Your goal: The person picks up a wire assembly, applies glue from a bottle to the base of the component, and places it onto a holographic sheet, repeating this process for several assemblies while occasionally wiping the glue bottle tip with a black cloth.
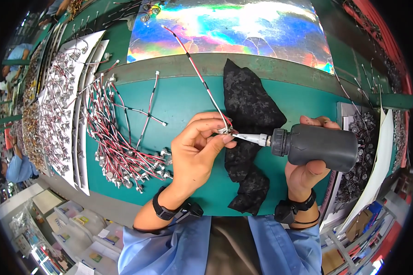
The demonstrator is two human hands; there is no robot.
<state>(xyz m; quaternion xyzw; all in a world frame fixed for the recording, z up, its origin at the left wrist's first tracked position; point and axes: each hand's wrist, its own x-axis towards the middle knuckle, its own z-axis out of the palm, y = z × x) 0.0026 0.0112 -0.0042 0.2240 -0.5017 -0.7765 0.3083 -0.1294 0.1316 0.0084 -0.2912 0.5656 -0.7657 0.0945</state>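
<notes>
Between the thumb and fingers of my left hand (195,151) is the metal end of a wired component (226,131). Its red, white and black wires rise up and to the left, ending in a small white connector. My right hand (304,176) is wrapped round a dark grey squeeze bottle (323,145), which lies sideways in the grip. The bottle's pale tapered nozzle (252,137) points left, its tip at or very near the component; my fingertips partly hide the contact. Beneath and between my hands a stained black cloth (250,98) is spread on the green mat (188,192).
A pile of similar wired components (117,146) lies left, with two loose wires (147,114) beside it. White sheets (71,123) bearing more components stand further left. A shiny iridescent sheet (225,32) covers the far side. At right, a tray (337,169) holds dark small parts.
</notes>
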